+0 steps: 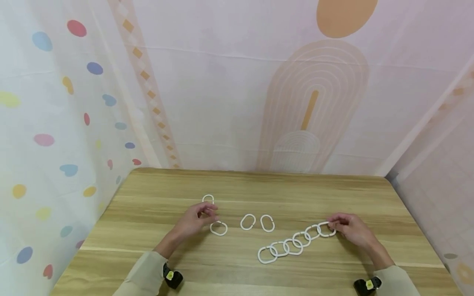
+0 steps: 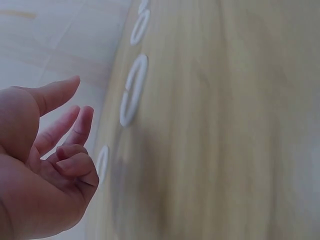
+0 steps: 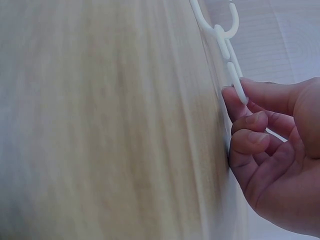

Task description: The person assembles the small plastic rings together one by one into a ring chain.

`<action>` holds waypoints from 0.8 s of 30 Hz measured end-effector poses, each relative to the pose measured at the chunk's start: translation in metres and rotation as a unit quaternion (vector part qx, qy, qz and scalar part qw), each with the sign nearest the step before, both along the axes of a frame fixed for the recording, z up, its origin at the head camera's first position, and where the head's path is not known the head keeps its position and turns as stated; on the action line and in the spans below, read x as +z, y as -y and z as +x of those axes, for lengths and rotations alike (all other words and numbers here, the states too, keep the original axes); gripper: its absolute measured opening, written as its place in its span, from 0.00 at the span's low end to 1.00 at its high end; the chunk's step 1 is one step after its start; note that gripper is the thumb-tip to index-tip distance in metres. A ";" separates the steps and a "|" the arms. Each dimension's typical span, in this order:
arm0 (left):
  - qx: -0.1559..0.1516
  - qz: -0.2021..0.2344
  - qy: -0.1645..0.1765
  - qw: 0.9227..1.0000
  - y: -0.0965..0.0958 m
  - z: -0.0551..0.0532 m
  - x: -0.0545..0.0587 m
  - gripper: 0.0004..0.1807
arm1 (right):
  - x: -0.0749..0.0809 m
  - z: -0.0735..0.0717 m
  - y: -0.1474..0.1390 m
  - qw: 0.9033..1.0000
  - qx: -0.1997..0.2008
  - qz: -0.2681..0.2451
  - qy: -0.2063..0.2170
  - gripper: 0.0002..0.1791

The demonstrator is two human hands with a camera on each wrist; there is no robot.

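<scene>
The right hand (image 1: 349,228) pinches the end link (image 3: 237,84) of a white chain (image 1: 301,246) between thumb and index finger, its other fingers bent in toward the palm; a small break in this link shows just beyond the fingertips. From that pinch the chain runs leftward and nearer the person, six oval links joined in a slanting row, the far end lying well apart from the fingers. The left hand (image 1: 194,222) holds nothing: thumb, index and middle finger stand spread with a gap between them, while the remaining fingers curl loosely. Just beside its fingertips, on the near side, lies a loose oval ring (image 1: 218,234); beyond its fingers is another ring (image 1: 208,195), partly hidden by the hand. Two more loose links, a tilted one (image 1: 242,222) and its neighbour (image 1: 261,220), lie to the right of the left hand, between both grips and apart from the chain. Under both hands spreads the wooden table (image 1: 318,271), and beyond them hangs a patterned curtain (image 1: 222,102). Behind each grip, toward the person, come a pale sleeve (image 1: 142,271) and a dark wrist device (image 1: 173,277).
</scene>
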State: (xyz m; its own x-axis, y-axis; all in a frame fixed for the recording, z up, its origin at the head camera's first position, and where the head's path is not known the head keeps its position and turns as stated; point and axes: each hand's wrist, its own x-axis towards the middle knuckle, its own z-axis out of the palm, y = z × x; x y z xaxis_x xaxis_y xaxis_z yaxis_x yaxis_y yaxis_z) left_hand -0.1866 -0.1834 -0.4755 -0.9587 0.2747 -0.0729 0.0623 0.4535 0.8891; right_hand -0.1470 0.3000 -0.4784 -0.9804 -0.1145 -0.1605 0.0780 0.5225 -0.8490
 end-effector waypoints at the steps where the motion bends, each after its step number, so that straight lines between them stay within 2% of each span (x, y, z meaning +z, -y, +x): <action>1: -0.001 -0.001 0.002 1.000 0.003 0.001 -0.001 0.17 | 0.000 0.000 0.000 1.000 -0.001 0.004 0.000 0.09; 7: -0.015 -0.028 0.000 0.999 0.013 0.005 -0.007 0.20 | -0.002 0.001 -0.002 1.000 -0.004 0.026 0.000 0.11; 11: -0.030 -0.035 -0.005 0.999 0.015 0.004 -0.012 0.22 | -0.003 0.000 -0.004 1.000 -0.006 0.025 0.000 0.12; 13: -0.038 -0.037 -0.006 0.999 0.016 0.002 -0.015 0.23 | -0.004 0.000 -0.005 1.000 -0.007 0.016 0.002 0.12; 14: -0.043 -0.034 -0.008 0.998 0.015 0.004 -0.012 0.23 | -0.004 0.000 -0.005 1.000 -0.007 0.012 0.002 0.13; 20: -0.062 -0.026 -0.023 0.997 0.012 0.004 -0.013 0.22 | -0.006 -0.002 -0.008 1.000 -0.018 -0.020 0.014 0.14; 21: -0.064 -0.031 -0.026 0.997 0.013 0.002 -0.017 0.22 | -0.006 -0.003 -0.009 0.999 -0.020 -0.024 0.016 0.14; 24: -0.063 -0.046 -0.033 0.996 0.012 0.000 -0.019 0.21 | -0.007 -0.003 -0.010 0.999 -0.022 -0.035 0.020 0.14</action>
State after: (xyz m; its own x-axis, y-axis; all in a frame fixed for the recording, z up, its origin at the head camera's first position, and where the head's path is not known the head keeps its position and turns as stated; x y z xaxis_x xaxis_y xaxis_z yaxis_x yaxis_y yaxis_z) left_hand -0.1861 -0.1956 -0.4940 -0.9208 0.3880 -0.0405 0.1815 0.5179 0.8360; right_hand -0.1496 0.3097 -0.4849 -0.9775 -0.0841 -0.1932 0.1346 0.4566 -0.8794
